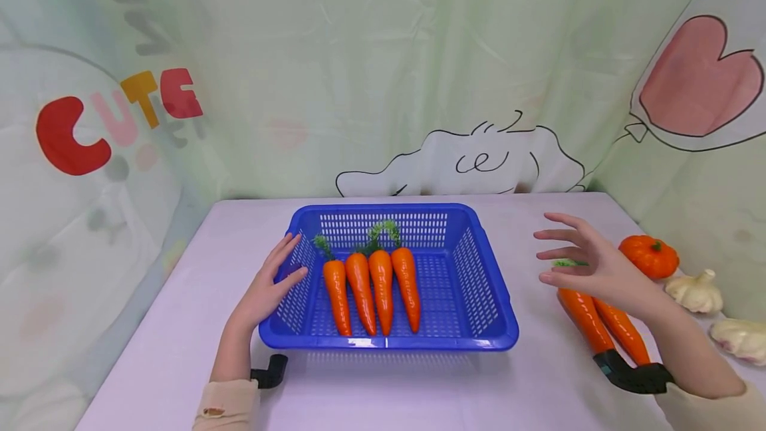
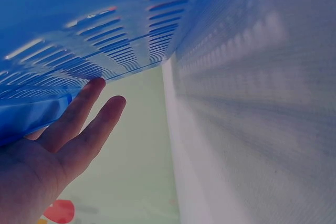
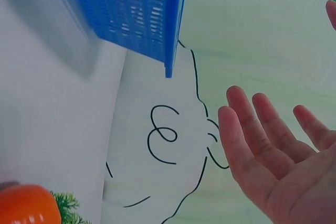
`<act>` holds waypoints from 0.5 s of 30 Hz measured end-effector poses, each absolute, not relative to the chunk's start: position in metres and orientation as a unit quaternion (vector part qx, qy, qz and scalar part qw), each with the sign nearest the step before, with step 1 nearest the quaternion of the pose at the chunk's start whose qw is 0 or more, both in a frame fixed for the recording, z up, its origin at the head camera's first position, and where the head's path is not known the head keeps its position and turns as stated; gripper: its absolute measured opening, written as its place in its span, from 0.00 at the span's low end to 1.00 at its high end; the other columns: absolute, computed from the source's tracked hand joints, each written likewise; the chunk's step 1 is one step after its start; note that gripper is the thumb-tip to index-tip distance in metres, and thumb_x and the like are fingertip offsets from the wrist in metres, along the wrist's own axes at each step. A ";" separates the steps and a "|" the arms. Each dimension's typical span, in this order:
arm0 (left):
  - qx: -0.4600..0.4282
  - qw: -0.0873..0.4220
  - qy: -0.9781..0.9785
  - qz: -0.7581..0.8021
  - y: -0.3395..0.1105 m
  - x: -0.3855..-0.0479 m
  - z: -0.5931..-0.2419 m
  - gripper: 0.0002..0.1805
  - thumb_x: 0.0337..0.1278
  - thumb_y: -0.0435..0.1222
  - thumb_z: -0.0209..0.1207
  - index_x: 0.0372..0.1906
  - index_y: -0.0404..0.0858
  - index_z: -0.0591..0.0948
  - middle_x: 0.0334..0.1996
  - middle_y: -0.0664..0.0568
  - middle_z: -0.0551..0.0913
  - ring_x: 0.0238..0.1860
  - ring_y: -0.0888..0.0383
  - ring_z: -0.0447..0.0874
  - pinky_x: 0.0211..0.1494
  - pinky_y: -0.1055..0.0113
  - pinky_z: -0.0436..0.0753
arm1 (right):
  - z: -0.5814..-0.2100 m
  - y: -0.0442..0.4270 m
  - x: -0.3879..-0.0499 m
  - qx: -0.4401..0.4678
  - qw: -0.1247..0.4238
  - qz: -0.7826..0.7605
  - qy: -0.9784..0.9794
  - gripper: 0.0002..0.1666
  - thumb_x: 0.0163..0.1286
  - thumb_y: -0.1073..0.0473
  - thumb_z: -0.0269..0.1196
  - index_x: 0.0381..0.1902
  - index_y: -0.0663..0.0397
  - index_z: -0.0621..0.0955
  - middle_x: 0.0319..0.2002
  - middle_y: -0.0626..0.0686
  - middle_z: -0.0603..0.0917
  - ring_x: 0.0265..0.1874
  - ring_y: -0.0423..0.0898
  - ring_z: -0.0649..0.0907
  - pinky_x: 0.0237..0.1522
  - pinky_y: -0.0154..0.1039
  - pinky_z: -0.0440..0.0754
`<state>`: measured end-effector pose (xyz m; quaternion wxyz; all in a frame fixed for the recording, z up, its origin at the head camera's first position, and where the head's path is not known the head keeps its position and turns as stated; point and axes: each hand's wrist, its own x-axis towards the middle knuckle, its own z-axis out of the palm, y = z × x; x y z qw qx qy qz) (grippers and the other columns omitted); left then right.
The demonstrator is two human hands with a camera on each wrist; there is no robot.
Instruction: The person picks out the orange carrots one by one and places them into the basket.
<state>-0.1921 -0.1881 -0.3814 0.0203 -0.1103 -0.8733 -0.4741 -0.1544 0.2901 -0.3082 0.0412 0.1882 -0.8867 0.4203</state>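
i judge the loose-fingered left hand (image 1: 266, 288) steadies the basket (image 1: 389, 343) from its left, while the right hand (image 1: 604, 271) hovers spread and empty.

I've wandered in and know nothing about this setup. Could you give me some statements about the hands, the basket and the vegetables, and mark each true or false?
1. Four carrots lie inside the blue basket. True.
2. The right hand is gripping a carrot. False: its fingers are spread and it holds nothing.
3. The left hand is at the basket's left side. True.
4. The pumpkin is in the basket. False: it sits on the table at the right, near the garlic bulbs.
5. Two more carrots lie outside the basket. True.
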 end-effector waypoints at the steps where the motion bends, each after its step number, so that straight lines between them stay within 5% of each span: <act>1: -0.110 0.020 -0.873 -0.475 -0.188 -0.192 -0.382 0.35 0.60 0.48 0.53 0.70 0.53 0.55 0.72 0.51 0.45 0.70 0.44 0.41 0.60 0.32 0.48 | -0.308 0.292 -0.154 0.185 0.042 0.420 -0.888 0.50 0.56 0.66 0.66 0.70 0.48 0.50 0.57 0.67 0.68 0.42 0.27 0.77 0.35 0.29 0.80; 5: -0.110 0.018 -0.873 -0.476 -0.188 -0.192 -0.382 0.35 0.59 0.49 0.53 0.70 0.53 0.55 0.72 0.52 0.45 0.70 0.44 0.41 0.60 0.32 0.48 | -0.309 0.300 -0.153 0.169 0.045 0.419 -0.891 0.49 0.57 0.65 0.65 0.70 0.46 0.51 0.57 0.65 0.68 0.42 0.26 0.76 0.35 0.28 0.80; 12: -0.106 0.019 -0.874 -0.473 -0.189 -0.193 -0.383 0.35 0.59 0.49 0.53 0.70 0.54 0.55 0.72 0.52 0.45 0.70 0.44 0.41 0.59 0.31 0.48 | -0.315 0.311 -0.151 0.183 0.063 0.439 -0.877 0.48 0.56 0.70 0.64 0.69 0.44 0.54 0.53 0.36 0.70 0.42 0.27 0.78 0.36 0.25 0.79; 15: -0.105 0.018 -0.874 -0.473 -0.189 -0.193 -0.384 0.34 0.60 0.49 0.53 0.70 0.54 0.55 0.72 0.52 0.45 0.70 0.43 0.41 0.59 0.31 0.48 | -0.318 0.315 -0.150 0.198 0.074 0.437 -0.874 0.49 0.55 0.72 0.64 0.69 0.46 0.54 0.52 0.31 0.70 0.42 0.27 0.78 0.35 0.24 0.79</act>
